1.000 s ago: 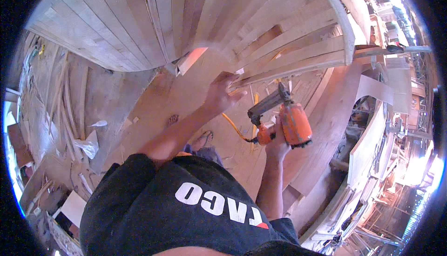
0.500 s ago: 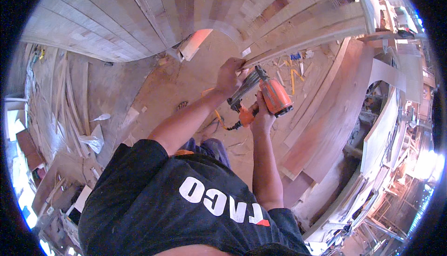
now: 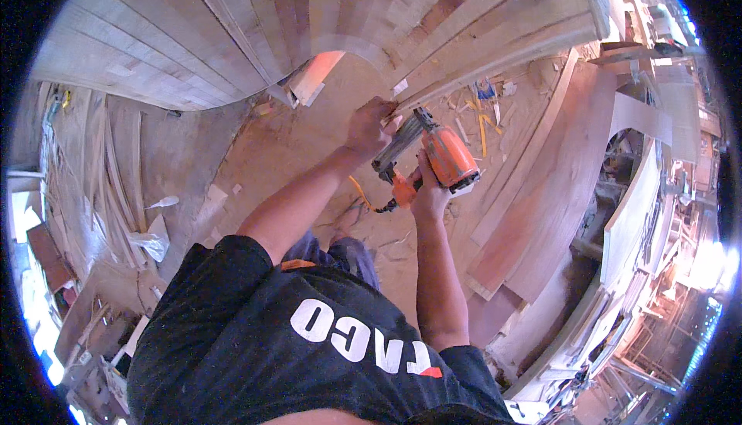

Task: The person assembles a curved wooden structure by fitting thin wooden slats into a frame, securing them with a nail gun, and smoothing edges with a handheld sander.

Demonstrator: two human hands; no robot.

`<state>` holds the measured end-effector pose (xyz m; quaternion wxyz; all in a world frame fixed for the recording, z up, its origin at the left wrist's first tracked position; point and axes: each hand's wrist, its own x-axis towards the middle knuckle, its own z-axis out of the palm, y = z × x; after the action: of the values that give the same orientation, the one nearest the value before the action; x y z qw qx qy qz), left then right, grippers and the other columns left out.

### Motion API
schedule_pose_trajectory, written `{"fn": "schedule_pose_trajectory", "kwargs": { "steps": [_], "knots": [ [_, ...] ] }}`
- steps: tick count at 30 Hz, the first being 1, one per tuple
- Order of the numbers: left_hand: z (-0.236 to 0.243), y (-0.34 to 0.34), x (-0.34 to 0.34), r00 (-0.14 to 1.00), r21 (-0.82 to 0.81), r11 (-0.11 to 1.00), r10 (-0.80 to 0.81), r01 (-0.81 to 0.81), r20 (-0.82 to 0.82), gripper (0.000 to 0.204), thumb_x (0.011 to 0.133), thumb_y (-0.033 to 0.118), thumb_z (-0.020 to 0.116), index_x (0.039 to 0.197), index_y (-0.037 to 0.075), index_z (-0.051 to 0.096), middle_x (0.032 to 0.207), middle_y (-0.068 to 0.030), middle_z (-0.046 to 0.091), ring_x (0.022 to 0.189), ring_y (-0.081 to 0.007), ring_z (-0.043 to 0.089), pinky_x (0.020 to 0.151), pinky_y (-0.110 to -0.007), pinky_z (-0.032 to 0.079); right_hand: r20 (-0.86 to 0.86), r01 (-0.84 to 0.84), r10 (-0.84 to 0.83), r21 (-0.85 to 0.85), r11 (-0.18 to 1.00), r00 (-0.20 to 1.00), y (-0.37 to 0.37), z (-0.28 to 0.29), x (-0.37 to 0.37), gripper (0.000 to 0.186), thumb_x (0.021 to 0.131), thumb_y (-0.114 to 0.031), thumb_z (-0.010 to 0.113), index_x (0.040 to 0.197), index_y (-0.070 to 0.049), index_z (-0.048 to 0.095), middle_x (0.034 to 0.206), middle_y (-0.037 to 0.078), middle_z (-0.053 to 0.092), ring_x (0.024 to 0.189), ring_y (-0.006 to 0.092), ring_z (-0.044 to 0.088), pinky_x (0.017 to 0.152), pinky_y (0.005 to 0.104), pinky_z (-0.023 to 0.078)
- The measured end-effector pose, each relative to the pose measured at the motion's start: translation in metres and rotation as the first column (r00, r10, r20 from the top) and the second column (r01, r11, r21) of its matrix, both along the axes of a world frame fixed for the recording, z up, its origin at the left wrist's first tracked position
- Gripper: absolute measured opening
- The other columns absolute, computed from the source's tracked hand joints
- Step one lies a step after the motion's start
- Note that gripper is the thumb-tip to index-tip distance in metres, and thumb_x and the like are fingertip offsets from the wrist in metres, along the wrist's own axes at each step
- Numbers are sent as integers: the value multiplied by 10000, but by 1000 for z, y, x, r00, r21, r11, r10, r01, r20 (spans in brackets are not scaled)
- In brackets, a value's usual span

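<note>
My right hand [image 3: 430,187] is wrapped round the handle of an orange and black nail gun [image 3: 450,159]. The gun's nose points up toward the near edge of a large curved wooden panel [image 3: 348,15], close to a wooden strip [image 3: 495,67] along that edge. Whether the nose touches the wood, I cannot tell. My left hand [image 3: 371,126] is closed at the strip's near end, its fingers pinched there and partly hidden. The gun's long magazine lies between my two hands. From the handle's base runs a yellow air hose [image 3: 358,190].
Long wooden boards [image 3: 541,185] lie to the right, with stacked offcuts beyond. Wood scraps [image 3: 483,120] and a blue item litter the floor under the panel. At left are thin wood strips [image 3: 116,162] and clear plastic [image 3: 154,239]. An orange-faced board [image 3: 315,77] stands beneath the panel.
The view has shifted slightly, so panel, hands and nail gun sit a little further left. Both hands keep their grips, and the gun stays near the panel's edge.
</note>
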<state>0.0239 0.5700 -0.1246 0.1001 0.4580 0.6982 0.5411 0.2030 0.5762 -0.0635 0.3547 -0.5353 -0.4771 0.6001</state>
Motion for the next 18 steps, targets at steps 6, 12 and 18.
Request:
{"fn": "schedule_pose_trajectory", "kwargs": {
  "steps": [6,12,18],
  "knots": [
    [12,0,1,999,20,999,-34,33,38,237,814,103,788,1038,35,749,933,-140,692,821,-333,704,734,-420,569,164,-89,63,152,984,984,-2,-14,12,169,975,-189,702,1001,-23,710,634,-1,537,558,105,509,545,271,400],
    [9,1,-5,997,-35,997,-64,65,35,250,844,131,774,1086,68,766,937,-139,719,828,-318,715,733,-416,575,255,-233,181,191,954,950,7,-13,19,234,1000,-180,662,1161,-26,734,703,9,569,613,101,532,578,270,421],
    [-1,3,-7,998,-12,998,-69,69,4,257,799,82,766,1047,22,741,916,-143,688,829,-336,700,751,-422,571,164,-136,127,49,989,978,6,5,5,170,994,-202,682,1024,-36,709,649,-2,534,584,98,511,558,272,393]
  ]
}}
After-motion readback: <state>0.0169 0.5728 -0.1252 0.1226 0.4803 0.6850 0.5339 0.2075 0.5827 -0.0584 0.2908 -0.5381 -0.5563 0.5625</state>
